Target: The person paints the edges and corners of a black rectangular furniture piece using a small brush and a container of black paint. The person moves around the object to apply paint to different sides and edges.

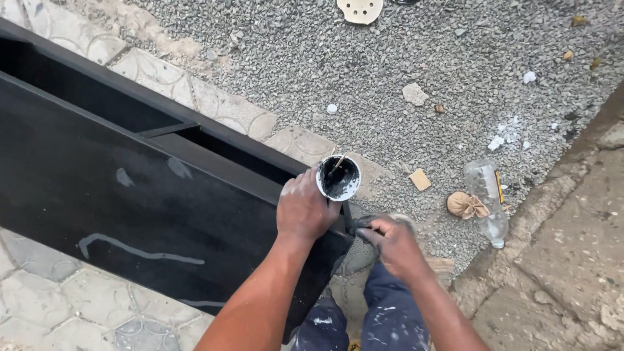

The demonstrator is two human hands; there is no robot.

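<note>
While the left hand (304, 211) stays out of nothing but its grip, fingers wrapped tight around a small white cup (338, 178) of dark grey paste with a stick (337, 163) standing in it, the right hand (394, 246) is closed on a small paste-smeared tool (359, 225), whose kind cannot be told, pressed at the near right corner of the black metal panel (130, 195). Grey patches and a long grey streak (136, 249) already mark the panel's face to the left, so filling looks partly done, with the corner in hand. Beyond, on the gravel (403, 65), a clear plastic bottle (487, 198) lies to the right, and a sanding disc (359, 10) lies far off.
</note>
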